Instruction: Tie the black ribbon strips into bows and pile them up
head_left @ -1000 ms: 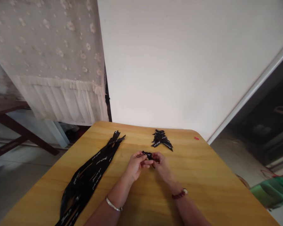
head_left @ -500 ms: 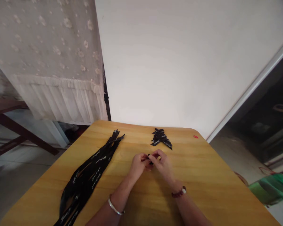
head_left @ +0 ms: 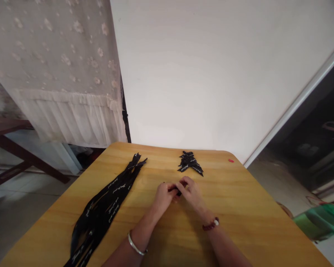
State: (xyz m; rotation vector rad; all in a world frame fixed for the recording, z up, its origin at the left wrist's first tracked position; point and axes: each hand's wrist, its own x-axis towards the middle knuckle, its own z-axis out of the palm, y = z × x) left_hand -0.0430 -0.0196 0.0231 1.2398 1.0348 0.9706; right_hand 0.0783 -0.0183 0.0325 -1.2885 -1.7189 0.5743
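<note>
My left hand [head_left: 164, 194] and my right hand [head_left: 189, 190] meet over the middle of the table, fingertips pinched together. Between them is a small piece of black ribbon [head_left: 179, 192], mostly hidden by the fingers. Long black ribbons [head_left: 111, 196] with white lettering lie in a loose bundle to the left of my hands. Beyond my hands sits a small pile of tied black ribbon pieces [head_left: 188, 162] with pointed ends and the same white lettering.
The wooden table [head_left: 233, 207] has rounded far corners and stands against a white wall [head_left: 183, 81]. A small red object [head_left: 231, 160] lies near its far right corner. A lace curtain [head_left: 72, 74] hangs at the left, and a green bag [head_left: 320, 220] is at the right.
My fingers have shifted slightly around the black ribbon, and a little more of it shows between them. The bundle and the pile stay where they were.
</note>
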